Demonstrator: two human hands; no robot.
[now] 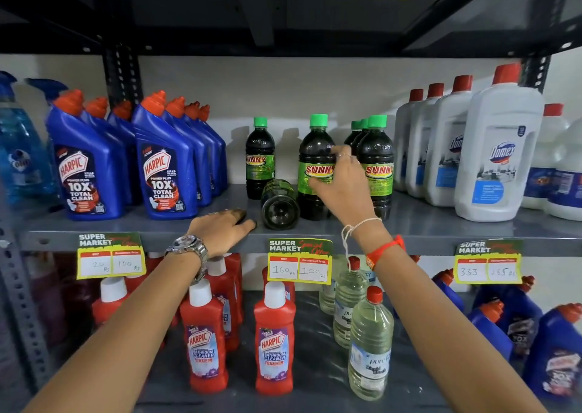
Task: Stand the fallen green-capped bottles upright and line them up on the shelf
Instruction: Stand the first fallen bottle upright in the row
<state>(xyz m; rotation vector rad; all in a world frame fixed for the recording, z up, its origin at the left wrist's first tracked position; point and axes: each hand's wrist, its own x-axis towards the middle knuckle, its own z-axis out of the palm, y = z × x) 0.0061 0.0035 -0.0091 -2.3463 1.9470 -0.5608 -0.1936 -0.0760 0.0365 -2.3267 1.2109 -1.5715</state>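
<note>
Dark green-capped bottles with green SUNNY labels stand on the grey shelf (pixel 425 223). One upright bottle (pixel 315 148) stands mid-shelf with my right hand (pixel 343 185) wrapped around its label. To its left one bottle (pixel 279 204) lies on its side, base toward me. Behind that, another bottle (pixel 259 157) stands upright. At the right a row of upright bottles (pixel 376 160) runs back toward the wall. My left hand (pixel 220 228) rests palm down on the shelf's front edge, just left of the lying bottle, fingers spread and holding nothing.
Blue Harpic bottles (pixel 163 160) crowd the shelf's left, white Domex jugs (pixel 494 154) the right. A price tag (pixel 299 261) hangs on the shelf lip. On the shelf below stand red Harpic cleaners (pixel 274 340) and clear bottles (pixel 370 349). A dark shelf sits overhead.
</note>
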